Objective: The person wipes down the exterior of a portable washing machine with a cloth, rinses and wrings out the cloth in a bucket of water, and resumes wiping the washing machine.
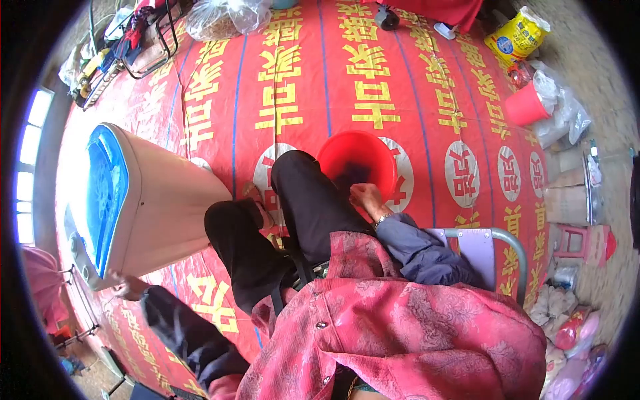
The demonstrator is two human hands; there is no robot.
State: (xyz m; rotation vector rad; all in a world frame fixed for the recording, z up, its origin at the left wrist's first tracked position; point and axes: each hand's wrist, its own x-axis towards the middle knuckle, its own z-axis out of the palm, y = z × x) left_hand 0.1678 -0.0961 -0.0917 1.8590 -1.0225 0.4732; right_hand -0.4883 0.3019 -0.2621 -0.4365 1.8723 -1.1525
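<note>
A white washing machine [173, 200] with a blue lid [107, 193] stands on my left. My left hand [128, 287] is at its near corner, fingers stretched toward the edge beside the control panel [81, 257]. A red bucket [381, 150] stands on the floor before my knees, with something dark [357, 175] in the bottom. My right hand [368, 199] is over the bucket's near rim, its fingers curled in; what they hold, if anything, is hidden. A watch [383, 219] is on the right wrist.
I sit on a metal-framed chair [510, 243]. Red sheeting with yellow characters [373, 87] covers the floor. At the right are a pink bucket [525, 107], a yellow bag [517, 37], a pink stool [577, 243] and several plastic bags [573, 327]. A metal frame [157, 53] stands back left.
</note>
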